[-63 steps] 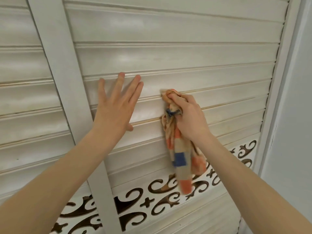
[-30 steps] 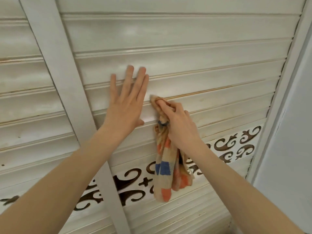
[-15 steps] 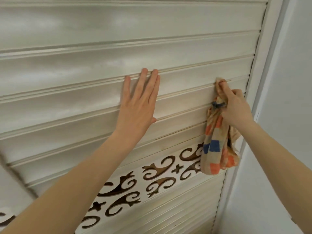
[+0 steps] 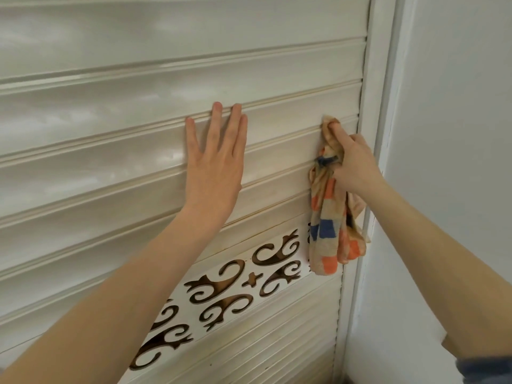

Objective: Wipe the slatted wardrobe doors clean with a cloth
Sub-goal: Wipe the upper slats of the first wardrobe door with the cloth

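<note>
The cream slatted wardrobe door (image 4: 116, 139) fills the view, with wide horizontal slats and grooves. My left hand (image 4: 214, 159) presses flat on a slat with straight fingers. My right hand (image 4: 350, 164) grips a beige cloth (image 4: 328, 231) with orange and blue squares. It pushes the cloth's bunched top into a groove near the door's right end. The rest of the cloth hangs down below my fist.
A white panel with brown scroll cut-outs (image 4: 235, 289) runs across the door under the wide slats, and finer slats (image 4: 263, 353) lie below it. The door's white frame post (image 4: 374, 79) stands at the right, against a pale wall (image 4: 457, 134).
My right hand has wiped the cloth along the groove from beside my left hand to the door's right end. The view has swung right. My left hand stays flat on the slats.
</note>
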